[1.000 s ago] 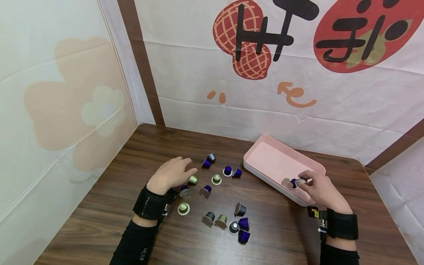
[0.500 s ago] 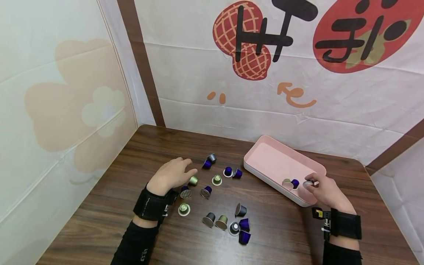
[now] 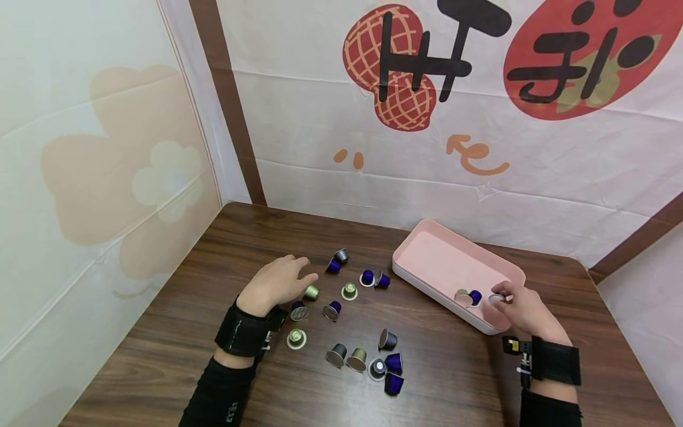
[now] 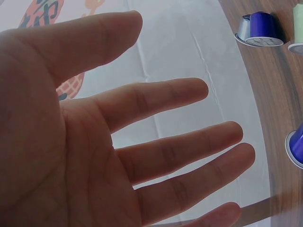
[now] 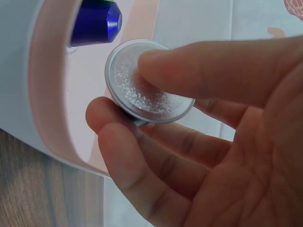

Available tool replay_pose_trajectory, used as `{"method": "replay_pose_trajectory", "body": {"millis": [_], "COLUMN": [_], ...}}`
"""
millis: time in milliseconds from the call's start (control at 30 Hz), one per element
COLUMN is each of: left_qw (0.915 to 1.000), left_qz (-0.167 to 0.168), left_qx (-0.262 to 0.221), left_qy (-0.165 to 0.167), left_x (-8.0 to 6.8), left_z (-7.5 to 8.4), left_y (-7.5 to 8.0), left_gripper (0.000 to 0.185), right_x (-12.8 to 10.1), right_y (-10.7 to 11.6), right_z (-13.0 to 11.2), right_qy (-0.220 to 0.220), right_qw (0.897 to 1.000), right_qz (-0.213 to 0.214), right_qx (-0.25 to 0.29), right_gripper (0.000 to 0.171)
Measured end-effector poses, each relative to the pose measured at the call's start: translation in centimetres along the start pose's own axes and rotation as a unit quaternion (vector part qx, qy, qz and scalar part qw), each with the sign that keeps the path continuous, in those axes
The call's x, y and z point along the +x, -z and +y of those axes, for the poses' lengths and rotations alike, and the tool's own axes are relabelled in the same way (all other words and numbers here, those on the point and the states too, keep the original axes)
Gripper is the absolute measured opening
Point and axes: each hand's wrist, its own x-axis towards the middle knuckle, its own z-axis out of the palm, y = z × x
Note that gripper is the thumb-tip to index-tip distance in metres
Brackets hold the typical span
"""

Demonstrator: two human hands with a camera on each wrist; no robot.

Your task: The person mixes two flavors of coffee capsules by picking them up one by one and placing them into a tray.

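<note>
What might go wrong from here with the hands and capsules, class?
The right hand pinches a silver-lidded capsule, which might slip and drop. Once released, it might roll against the blue capsule in the tray. The left hand, close to a green capsule on the table, could nudge it.

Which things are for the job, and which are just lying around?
For the job, it seems:
silver-faced coffee capsule, pinched in the right hand
pink tray
green capsule and blue capsule in the tray
probably the loose coffee capsules too

Just there:
wood-grain table
printed cloth behind it
black wrist straps
</note>
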Motion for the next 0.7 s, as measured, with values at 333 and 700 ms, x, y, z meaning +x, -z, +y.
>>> {"method": "replay_pose_trajectory", "body": {"millis": [333, 700], "left_qw": [1.0, 1.0], "left_qz": [0.0, 0.001], "left_qx": [0.002, 0.002], "left_qy": [0.001, -0.002], "left_x": [-0.1, -0.1], "left_z": [0.1, 0.2], "left_y": [0.0, 0.0], "left_gripper": [0.053, 0.052], "right_x": [0.1, -0.1], "right_y": [-0.2, 0.3], "right_z": [0.3, -1.0], "right_qy": [0.0, -0.005], "right_qw": [1.0, 1.0], "right_qz": [0.008, -0.001], "right_qx": [-0.013, -0.012], "right_gripper": [0.029, 0.032]}}
